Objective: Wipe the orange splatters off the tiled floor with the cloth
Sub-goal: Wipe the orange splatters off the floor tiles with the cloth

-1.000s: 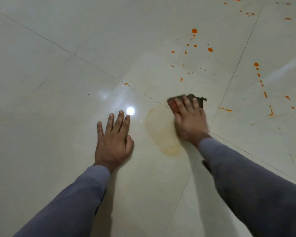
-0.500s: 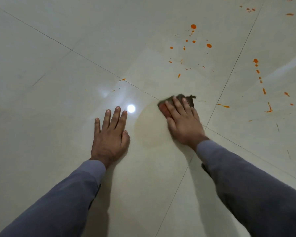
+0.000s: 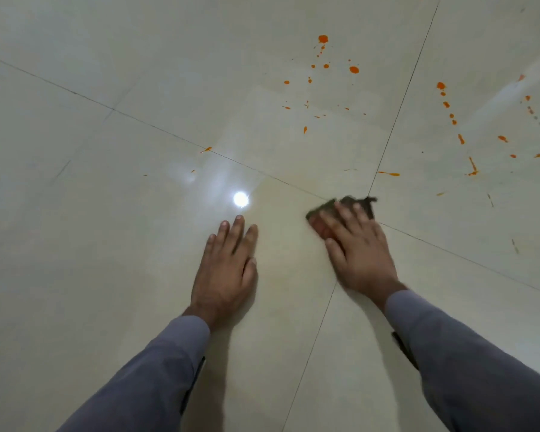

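cloth [image 3: 353, 204] flat under right hand [image 3: 360, 254] fingers, on tiled floor [image 3: 106, 244]

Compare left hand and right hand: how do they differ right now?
Left hand rests on the bare tiled floor; right hand presses the dark cloth. Left hand looks sharp; right hand looks motion-blurred. Left hand lies inside one tile; right hand sits by the crossing of the grout lines. Both are palm down, fingers straight, in grey sleeves.
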